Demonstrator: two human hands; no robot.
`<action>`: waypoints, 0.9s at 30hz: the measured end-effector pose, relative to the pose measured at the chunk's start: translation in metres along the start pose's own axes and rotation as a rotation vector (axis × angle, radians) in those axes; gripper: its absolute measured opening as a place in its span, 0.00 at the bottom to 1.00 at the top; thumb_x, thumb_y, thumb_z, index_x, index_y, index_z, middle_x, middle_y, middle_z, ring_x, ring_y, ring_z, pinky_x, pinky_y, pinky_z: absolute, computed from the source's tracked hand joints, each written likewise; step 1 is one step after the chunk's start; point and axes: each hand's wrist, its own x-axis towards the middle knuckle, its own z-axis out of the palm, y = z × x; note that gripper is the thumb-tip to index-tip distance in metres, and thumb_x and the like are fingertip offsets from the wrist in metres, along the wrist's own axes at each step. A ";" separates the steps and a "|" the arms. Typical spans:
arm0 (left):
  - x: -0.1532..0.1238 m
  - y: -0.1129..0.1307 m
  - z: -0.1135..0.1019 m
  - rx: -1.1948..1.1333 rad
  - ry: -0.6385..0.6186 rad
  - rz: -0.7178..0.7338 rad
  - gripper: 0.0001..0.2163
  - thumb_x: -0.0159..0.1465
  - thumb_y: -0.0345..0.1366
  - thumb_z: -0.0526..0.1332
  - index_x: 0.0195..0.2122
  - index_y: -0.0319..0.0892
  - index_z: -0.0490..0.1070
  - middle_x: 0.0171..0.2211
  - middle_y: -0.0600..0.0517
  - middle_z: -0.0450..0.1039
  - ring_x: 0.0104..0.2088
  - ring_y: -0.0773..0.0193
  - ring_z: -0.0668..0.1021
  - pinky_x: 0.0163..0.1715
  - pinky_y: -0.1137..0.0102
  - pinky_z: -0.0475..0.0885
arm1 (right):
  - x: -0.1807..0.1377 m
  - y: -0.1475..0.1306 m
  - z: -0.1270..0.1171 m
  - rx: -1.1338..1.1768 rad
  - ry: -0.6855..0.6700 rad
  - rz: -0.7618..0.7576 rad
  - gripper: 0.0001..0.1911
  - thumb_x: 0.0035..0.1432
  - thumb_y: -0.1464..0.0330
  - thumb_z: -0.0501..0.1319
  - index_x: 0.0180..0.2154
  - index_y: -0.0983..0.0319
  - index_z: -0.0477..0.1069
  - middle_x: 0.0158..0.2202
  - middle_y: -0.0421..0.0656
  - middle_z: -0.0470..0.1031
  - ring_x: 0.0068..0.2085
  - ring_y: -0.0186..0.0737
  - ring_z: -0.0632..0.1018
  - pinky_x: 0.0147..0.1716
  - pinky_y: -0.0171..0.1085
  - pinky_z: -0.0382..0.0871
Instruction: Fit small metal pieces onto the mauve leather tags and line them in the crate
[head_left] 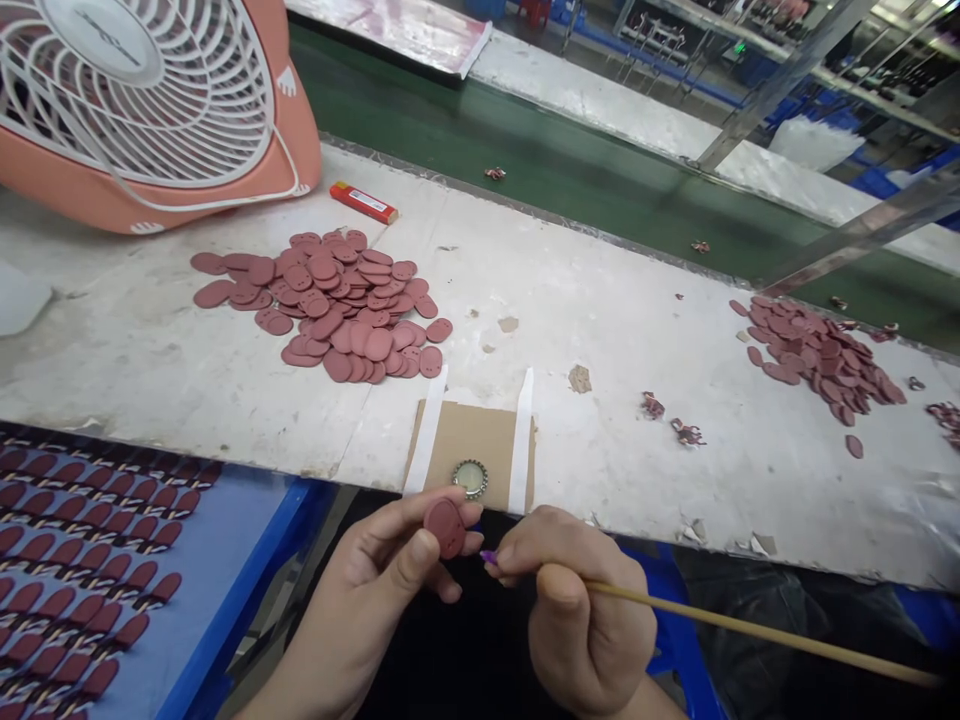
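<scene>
My left hand [390, 560] pinches a flat dark-red oval piece [445, 528] between thumb and fingers, its face turned toward me with small dark marks on it. Close by on the right, my right hand [581, 590] is closed round a long thin wooden stick [750, 632]. A small purple tip [489, 557] shows at the fingertips, just apart from the oval piece; whether it belongs to the stick is hidden by the fingers. Just beyond the left fingers, a bottle cap [470, 479] with pale content lies on a cardboard piece [469, 430] taped to the table.
One heap of red oval pieces [352, 300] lies left of centre, another heap [825, 355] at the right. An orange fan [300, 150] and a red box [364, 203] stand behind. Lower left, a blue tray [232, 520] carries rows of dark-red pieces. A green belt [600, 180] runs behind the table.
</scene>
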 end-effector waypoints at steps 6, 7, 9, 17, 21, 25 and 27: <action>0.000 -0.001 0.001 0.009 -0.012 0.024 0.12 0.57 0.46 0.70 0.41 0.51 0.83 0.37 0.52 0.83 0.25 0.70 0.74 0.30 0.77 0.76 | 0.001 0.001 -0.001 -0.009 -0.019 0.005 0.16 0.77 0.63 0.50 0.38 0.64 0.70 0.30 0.40 0.74 0.31 0.33 0.76 0.31 0.32 0.70; 0.000 -0.001 0.001 0.011 -0.017 0.027 0.12 0.57 0.46 0.70 0.41 0.51 0.83 0.36 0.52 0.83 0.25 0.70 0.74 0.30 0.77 0.76 | 0.001 0.001 -0.001 -0.012 -0.025 0.012 0.16 0.76 0.63 0.50 0.39 0.64 0.70 0.31 0.41 0.75 0.31 0.33 0.77 0.31 0.32 0.70; 0.000 -0.001 0.001 0.007 -0.020 0.037 0.11 0.57 0.46 0.70 0.41 0.51 0.83 0.36 0.52 0.83 0.25 0.70 0.73 0.29 0.77 0.76 | 0.001 0.002 -0.001 -0.031 -0.040 0.017 0.17 0.77 0.63 0.50 0.39 0.64 0.70 0.30 0.40 0.75 0.31 0.32 0.77 0.32 0.32 0.70; -0.001 -0.003 0.000 -0.008 -0.018 0.044 0.12 0.57 0.45 0.70 0.41 0.51 0.83 0.35 0.51 0.84 0.28 0.68 0.77 0.28 0.77 0.75 | 0.004 -0.001 0.003 -0.065 -0.057 0.027 0.17 0.77 0.62 0.49 0.37 0.62 0.70 0.29 0.39 0.73 0.30 0.31 0.76 0.30 0.30 0.69; 0.000 -0.002 -0.002 0.001 0.009 0.009 0.12 0.59 0.45 0.69 0.42 0.50 0.82 0.40 0.48 0.84 0.35 0.62 0.81 0.28 0.77 0.75 | 0.001 0.007 0.000 -0.023 0.062 0.053 0.16 0.77 0.62 0.49 0.39 0.60 0.71 0.29 0.39 0.73 0.28 0.33 0.75 0.27 0.32 0.69; -0.001 0.000 -0.005 0.003 0.096 0.015 0.12 0.58 0.45 0.70 0.41 0.49 0.82 0.39 0.48 0.84 0.36 0.61 0.82 0.27 0.77 0.75 | 0.003 0.025 0.000 -0.186 0.044 0.069 0.12 0.75 0.67 0.51 0.39 0.60 0.71 0.30 0.39 0.74 0.27 0.32 0.74 0.27 0.31 0.68; -0.001 0.001 -0.007 0.008 0.128 0.022 0.12 0.58 0.45 0.70 0.41 0.48 0.82 0.40 0.48 0.84 0.36 0.60 0.82 0.26 0.77 0.75 | 0.006 0.032 0.002 -0.231 0.004 0.067 0.11 0.74 0.68 0.52 0.39 0.61 0.71 0.30 0.39 0.74 0.28 0.32 0.74 0.28 0.30 0.67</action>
